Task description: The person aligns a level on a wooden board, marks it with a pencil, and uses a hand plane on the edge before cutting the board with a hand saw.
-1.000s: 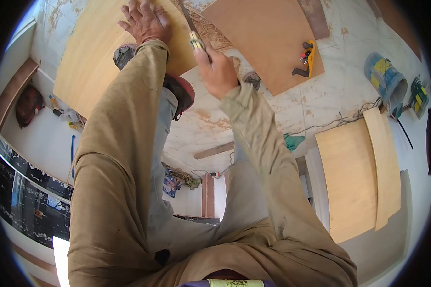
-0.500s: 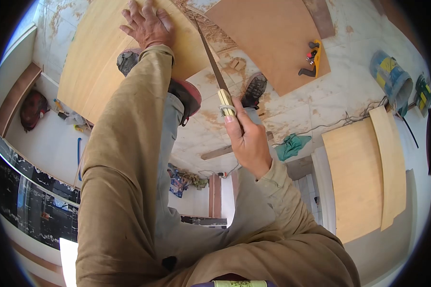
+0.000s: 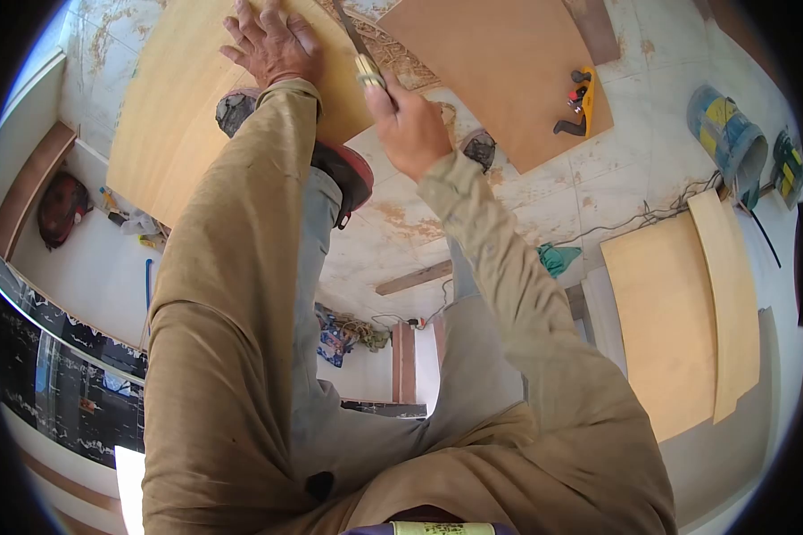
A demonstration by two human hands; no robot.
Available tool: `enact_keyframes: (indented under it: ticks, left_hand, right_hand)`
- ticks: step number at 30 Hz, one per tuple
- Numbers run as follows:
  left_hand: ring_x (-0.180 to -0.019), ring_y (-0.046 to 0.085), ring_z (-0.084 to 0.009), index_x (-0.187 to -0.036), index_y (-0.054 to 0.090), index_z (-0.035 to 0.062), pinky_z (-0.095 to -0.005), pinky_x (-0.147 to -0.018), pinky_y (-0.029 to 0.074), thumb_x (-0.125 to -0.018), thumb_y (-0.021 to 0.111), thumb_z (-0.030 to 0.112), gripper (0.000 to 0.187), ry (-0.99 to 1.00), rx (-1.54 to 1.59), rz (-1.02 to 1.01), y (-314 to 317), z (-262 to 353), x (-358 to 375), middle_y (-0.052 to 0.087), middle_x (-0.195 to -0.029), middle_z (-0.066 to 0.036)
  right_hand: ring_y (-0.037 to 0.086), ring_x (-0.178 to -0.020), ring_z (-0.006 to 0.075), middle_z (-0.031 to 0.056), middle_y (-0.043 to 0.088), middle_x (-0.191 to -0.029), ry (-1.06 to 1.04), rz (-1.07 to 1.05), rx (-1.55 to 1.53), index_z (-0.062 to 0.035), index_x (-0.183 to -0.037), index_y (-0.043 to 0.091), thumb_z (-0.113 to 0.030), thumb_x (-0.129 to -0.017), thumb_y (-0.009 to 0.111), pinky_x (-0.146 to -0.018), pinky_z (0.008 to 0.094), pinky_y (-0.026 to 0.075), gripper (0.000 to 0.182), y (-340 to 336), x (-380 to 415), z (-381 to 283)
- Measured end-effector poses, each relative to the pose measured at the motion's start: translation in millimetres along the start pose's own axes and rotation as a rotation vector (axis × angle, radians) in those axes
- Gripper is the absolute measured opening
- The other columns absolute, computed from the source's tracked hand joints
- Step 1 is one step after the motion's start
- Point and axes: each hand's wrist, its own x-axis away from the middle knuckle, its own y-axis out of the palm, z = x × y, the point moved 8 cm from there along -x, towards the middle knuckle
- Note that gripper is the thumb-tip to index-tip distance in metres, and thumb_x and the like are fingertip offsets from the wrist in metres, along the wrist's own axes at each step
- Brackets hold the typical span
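Note:
My left hand lies flat with its fingers spread on a pale plywood board. My left shoe is beside and below that hand, its dark toe over the board. In my right hand is a narrow hand tool with a pale handle and a long dark blade, either a file or a slim saw. The blade lies along the board's right edge, its tip beyond the top of the view. Whether the blade touches the edge cannot be made out.
A brown board carries a yellow-and-black hand plane. Wood shavings litter the tiles. On the right are a blue bucket, a cable and plywood pieces. A green cloth and a wood strip lie nearer.
My right hand has moved up and to the left with the tool, toward the board's edge. My left hand stays flat in nearly the same place.

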Motion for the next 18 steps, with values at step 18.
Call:
enact_keyframes:
  ticks: [18]
  left_hand:
    - [-0.154, 0.016, -0.0485, -0.149, 0.049, 0.0201, -0.0724, -0.119, 0.006, -0.099, 0.051, 0.037, 0.053, 0.017, -0.019, 0.010, 9, -9, 0, 0.028, -0.163, -0.016]
  right_hand:
    - [0.069, -0.070, 0.0458, 0.0256, 0.069, -0.076, 0.034, 0.013, -0.100, -0.0029, -0.142, 0.056, -0.042, -0.105, 0.050, -0.064, 0.0531, 0.054, 0.054, -38, 122, 0]
